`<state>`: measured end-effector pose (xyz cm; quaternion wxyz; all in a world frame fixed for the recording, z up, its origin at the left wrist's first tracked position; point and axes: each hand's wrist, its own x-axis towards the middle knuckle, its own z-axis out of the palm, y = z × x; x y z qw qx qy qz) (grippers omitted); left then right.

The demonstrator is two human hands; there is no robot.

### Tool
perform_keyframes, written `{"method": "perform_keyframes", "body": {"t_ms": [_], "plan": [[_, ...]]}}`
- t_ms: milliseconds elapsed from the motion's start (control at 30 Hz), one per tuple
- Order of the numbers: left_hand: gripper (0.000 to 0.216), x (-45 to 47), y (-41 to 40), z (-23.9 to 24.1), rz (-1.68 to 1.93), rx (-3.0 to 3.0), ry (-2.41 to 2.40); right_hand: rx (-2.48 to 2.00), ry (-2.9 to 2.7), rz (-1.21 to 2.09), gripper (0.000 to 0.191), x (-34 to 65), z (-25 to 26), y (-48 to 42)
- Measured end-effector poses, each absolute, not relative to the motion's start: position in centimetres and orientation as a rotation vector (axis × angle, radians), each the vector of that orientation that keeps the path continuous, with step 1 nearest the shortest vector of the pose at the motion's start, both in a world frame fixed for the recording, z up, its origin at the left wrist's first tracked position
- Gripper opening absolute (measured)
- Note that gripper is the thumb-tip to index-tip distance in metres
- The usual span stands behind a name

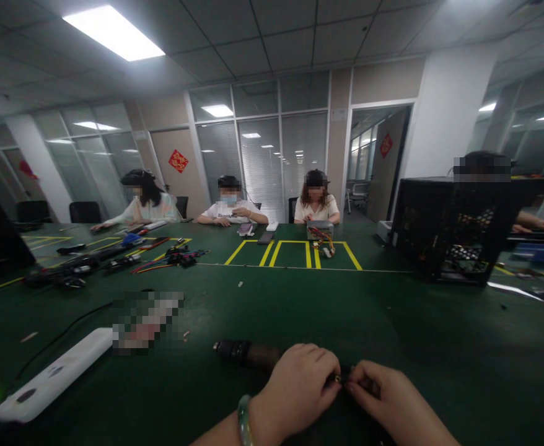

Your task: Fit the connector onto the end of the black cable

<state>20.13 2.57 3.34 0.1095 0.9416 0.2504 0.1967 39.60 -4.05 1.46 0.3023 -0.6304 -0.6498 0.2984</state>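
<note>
Near the front edge of the view, my left hand (302,381), with a green bangle (245,421) at the wrist, is closed with thumb and fingers together. A tiny brass-coloured piece (337,378) shows at its fingertips. My right hand (386,390) is closed in a pinch just beside it, the fingertips almost touching. What it pinches is dark, small and mostly hidden. Behind my left hand lies a dark cylindrical tool (253,355) with a metal tip pointing left. Its right end is hidden by the hand, and I cannot tell whether the hand touches it.
A white power strip (58,371) lies at left beside a blurred-out item (151,322). Bundled cables (181,255) sit farther back. A black computer case (448,229) stands at right. Several people sit across the green table (300,303), one behind a power supply (319,230) with coloured wires.
</note>
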Motion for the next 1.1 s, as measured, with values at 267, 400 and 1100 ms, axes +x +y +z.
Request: {"method": "perform_keyframes", "body": {"t_ms": [267, 400, 1100], "plan": [[0.013, 20.1, 2.68, 3.56, 0.586, 2.754, 0.723, -1.66, -1.721, 0.787, 0.015, 39.59, 1.51, -4.12], [0.012, 20.09, 2.6, 3.68, 0.578, 2.757, 0.718, -1.663, -1.727, 0.799, 0.015, 39.63, 1.48, -4.08], [0.01, 20.1, 2.57, 3.45, 0.551, 2.796, 0.727, -1.676, -1.735, 0.792, 0.015, 39.61, 1.5, -4.07]]}}
